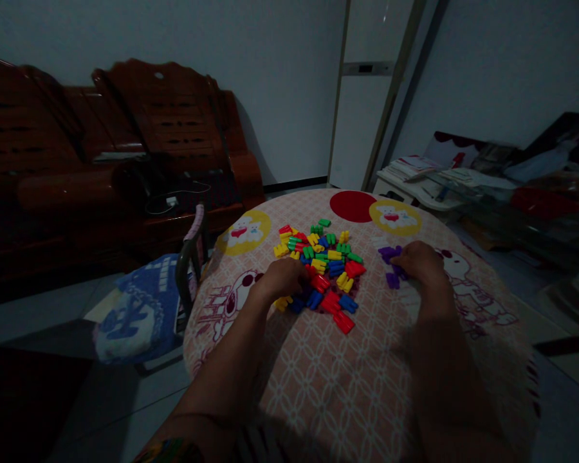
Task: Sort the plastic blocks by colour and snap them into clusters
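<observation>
Left hand point(288, 276): curled over pile of multicoloured plastic blocks point(335, 264); grip, cannot tell.
Right hand point(419, 262): fingertips touching small purple plastic blocks point(388, 253); grasp unclear.

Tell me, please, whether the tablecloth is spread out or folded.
Spread out: the tablecloth lies flat under the colourful blocks, its printed pattern showing.

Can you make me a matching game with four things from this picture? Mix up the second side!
1. Left hand
2. Right hand
3. Seat cover
4. Red circle

A. Blue and white, on a chair
B. Beside the yellow circle with a bear picture, at the far edge
C. At the mixed-colour block pile
D. At the purple blocks

Right pairs: 1-C, 2-D, 3-A, 4-B
</observation>
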{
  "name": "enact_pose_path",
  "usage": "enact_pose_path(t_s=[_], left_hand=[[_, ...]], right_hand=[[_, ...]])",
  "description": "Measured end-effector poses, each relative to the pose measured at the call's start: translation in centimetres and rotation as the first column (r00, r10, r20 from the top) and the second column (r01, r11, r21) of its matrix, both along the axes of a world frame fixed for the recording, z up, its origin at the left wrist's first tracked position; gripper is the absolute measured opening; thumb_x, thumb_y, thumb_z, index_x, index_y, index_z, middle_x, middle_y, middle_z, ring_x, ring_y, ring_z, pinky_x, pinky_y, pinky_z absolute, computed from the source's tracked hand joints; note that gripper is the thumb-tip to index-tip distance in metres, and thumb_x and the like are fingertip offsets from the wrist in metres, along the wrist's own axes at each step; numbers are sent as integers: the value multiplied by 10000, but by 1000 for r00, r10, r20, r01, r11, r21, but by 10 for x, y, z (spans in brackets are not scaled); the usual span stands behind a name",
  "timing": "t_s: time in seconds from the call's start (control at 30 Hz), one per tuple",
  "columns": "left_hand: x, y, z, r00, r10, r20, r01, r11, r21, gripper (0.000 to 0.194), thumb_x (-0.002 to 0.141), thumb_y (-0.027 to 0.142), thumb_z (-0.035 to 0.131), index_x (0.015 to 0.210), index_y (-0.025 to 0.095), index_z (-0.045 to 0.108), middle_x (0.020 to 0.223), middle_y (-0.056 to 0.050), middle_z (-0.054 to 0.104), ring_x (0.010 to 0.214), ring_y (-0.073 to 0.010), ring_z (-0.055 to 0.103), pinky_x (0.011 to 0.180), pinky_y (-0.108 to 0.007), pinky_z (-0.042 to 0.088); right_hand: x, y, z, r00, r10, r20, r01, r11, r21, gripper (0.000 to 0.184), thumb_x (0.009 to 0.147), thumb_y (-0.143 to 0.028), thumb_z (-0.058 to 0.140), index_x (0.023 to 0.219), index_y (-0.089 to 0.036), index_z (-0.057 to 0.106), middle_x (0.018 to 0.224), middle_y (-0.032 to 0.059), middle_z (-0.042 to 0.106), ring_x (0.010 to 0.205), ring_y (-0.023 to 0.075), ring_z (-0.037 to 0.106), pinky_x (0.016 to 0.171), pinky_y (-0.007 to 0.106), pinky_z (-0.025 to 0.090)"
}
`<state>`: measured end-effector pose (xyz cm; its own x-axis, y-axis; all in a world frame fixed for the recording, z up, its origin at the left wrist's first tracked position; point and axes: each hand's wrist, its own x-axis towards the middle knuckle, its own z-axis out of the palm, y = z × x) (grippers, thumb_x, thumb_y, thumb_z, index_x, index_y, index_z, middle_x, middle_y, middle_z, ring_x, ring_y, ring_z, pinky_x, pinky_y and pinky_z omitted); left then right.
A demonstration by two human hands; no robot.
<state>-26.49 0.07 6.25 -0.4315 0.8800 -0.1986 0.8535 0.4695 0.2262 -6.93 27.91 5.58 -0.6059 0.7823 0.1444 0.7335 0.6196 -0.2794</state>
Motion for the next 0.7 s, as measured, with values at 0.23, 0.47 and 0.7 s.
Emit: enact_pose_path(t_s=[0.23, 0.47, 0.7], left_hand=[[0, 0, 2, 1000, -26, -8, 25, 999, -30, 160, 654, 185, 747, 811, 209, 770, 829, -63, 730, 778, -235, 648, 637, -280, 414], [-21, -6, -7, 880, -72, 470, -140, 905, 401, 120, 692, 232, 704, 784, 164, 669, 695, 4, 668, 674, -145, 607, 615, -229, 441], [-11, 9, -18, 625, -215, 751, -331, 798, 504, 266, 645, 312, 774, 776, 148, 611, 643, 20, 608, 567, -109, 560, 542, -219, 442]], right_hand=[[-6, -12, 13, 998, -50, -38, 50, 999, -2, 276, 764, -376, 719, 572, -209, 613, 641, 116, 646, 747, 281, 662, 680, 394, 466], [-32, -60, 30, 916, 206, -343, -319, 894, -314, 148, 751, -302, 674, 719, -159, 700, 504, 3, 599, 467, 139, 548, 496, 257, 403], [-60, -109, 15, 777, 518, -358, -629, 604, -489, 175, 797, -313, 639, 698, -172, 673, 541, -22, 624, 496, 114, 570, 455, 195, 375]])
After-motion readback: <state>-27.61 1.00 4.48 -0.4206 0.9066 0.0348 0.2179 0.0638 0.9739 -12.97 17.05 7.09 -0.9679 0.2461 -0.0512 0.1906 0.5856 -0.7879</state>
